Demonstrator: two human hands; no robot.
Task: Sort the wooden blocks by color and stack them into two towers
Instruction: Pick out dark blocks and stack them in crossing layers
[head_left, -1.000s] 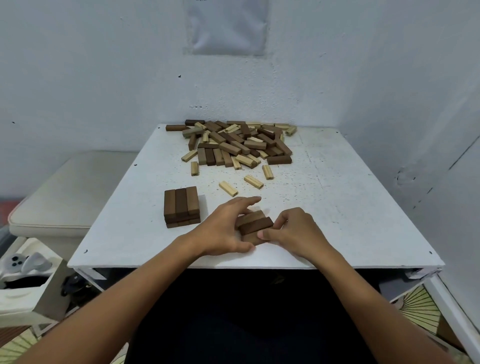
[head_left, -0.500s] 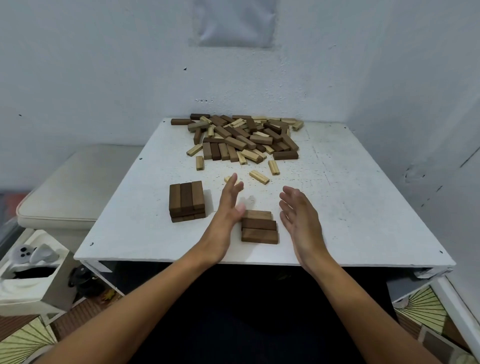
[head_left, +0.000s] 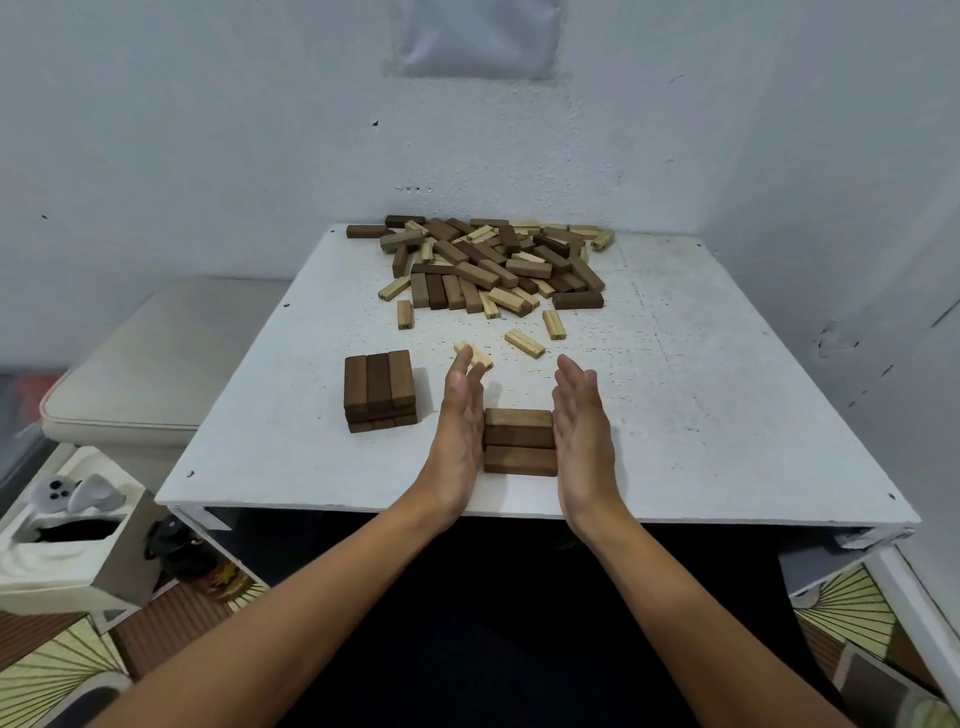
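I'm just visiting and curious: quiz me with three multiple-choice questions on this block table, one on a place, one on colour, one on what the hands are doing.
1. Where is the loose block pile?
A near edge
B far end of the table
C floor

2. What colour is the row of blocks between the hands?
A dark brown
B pale
C red

3. The left hand and right hand are:
A fists
B open, flat against the row's ends
C lifting blocks

Answers:
1 B, the pile lies by the wall.
2 A, all dark wood.
3 B, fingers straight.

white walls (head_left: 208, 130) | white table (head_left: 727, 415) | cushioned bench (head_left: 156, 364) left
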